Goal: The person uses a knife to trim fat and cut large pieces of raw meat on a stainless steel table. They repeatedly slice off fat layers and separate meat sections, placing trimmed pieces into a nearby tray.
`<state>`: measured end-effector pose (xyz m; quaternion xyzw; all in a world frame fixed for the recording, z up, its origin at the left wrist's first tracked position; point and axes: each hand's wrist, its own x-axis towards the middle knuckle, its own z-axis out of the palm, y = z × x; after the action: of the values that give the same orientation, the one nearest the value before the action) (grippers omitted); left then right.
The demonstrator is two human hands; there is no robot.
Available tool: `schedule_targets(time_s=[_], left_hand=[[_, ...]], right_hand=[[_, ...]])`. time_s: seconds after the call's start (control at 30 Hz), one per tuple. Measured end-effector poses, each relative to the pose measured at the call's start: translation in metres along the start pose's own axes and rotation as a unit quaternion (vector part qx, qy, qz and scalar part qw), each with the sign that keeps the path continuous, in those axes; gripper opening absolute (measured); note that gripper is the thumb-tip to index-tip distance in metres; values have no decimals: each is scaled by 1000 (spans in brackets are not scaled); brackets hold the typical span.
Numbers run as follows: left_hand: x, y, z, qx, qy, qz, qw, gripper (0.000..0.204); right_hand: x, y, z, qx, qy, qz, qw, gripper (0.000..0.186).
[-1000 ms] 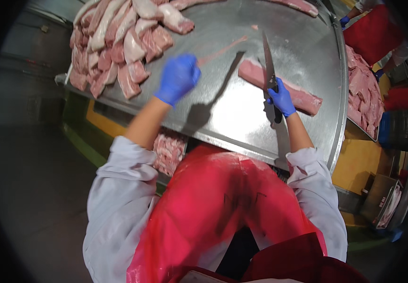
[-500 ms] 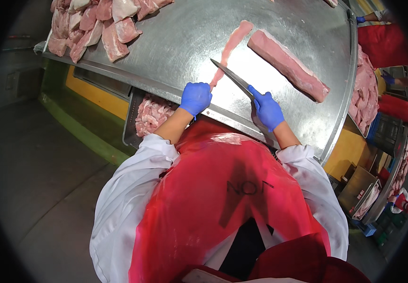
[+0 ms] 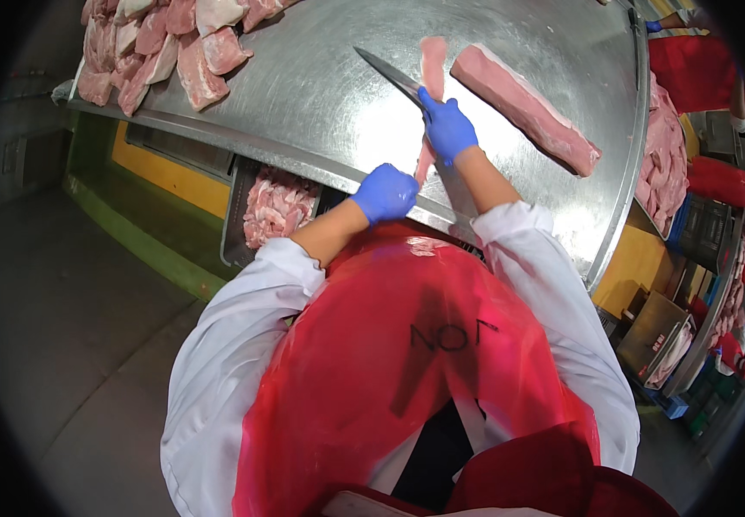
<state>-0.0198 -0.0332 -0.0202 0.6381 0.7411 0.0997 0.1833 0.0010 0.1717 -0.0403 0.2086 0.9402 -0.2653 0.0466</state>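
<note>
My blue-gloved right hand (image 3: 448, 131) is wrapped round the handle of a knife (image 3: 390, 74), its long blade pointing to the far left just above the metal table (image 3: 321, 77). A narrow strip of pink meat (image 3: 432, 62) passes beneath the right hand and knife, so its middle is hidden. At the table's near edge, my left hand (image 3: 387, 193), also in a blue glove, is closed on the strip's near end. To the right of the strip lies a long, thick piece of loin (image 3: 526, 108), touched by neither hand.
Several cut meat pieces (image 3: 153, 47) are heaped at the table's far left. Below the near edge, a dark tray (image 3: 233, 226) holds meat trimmings (image 3: 271, 207). More meat (image 3: 661, 168) lies beyond the right edge, near co-workers in red aprons (image 3: 691, 73).
My right hand and the knife have moved far and left, across the strip. My left hand has shifted slightly right, and the strip now lies steeper.
</note>
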Motion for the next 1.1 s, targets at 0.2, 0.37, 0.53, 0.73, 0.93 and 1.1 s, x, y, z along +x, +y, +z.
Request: schedule_targets(time_s=[0.2,0.37,0.53,0.73,0.93,1.1], left_hand=[[-41,-39,-33,47,37,-128,990,15],[-56,-46,-64,102,54,-300,947,49],[16,-47,-23,55,252,-236,937,45],[51,-49,6,64,150,-277,947,25],[37,-38,11,-132,158,-332,920,19],[32,-29,10,-105,123,-250,955,16]], right_hand=[[51,8,-15,69,-66,-47,994,47],[54,-11,-63,425,-226,41,875,39],[21,-8,-87,378,-102,26,920,40],[-77,30,-67,7,-84,-50,995,54],[-129,25,-56,-24,-77,0,997,51],[-123,19,-45,-50,-59,2,997,52]])
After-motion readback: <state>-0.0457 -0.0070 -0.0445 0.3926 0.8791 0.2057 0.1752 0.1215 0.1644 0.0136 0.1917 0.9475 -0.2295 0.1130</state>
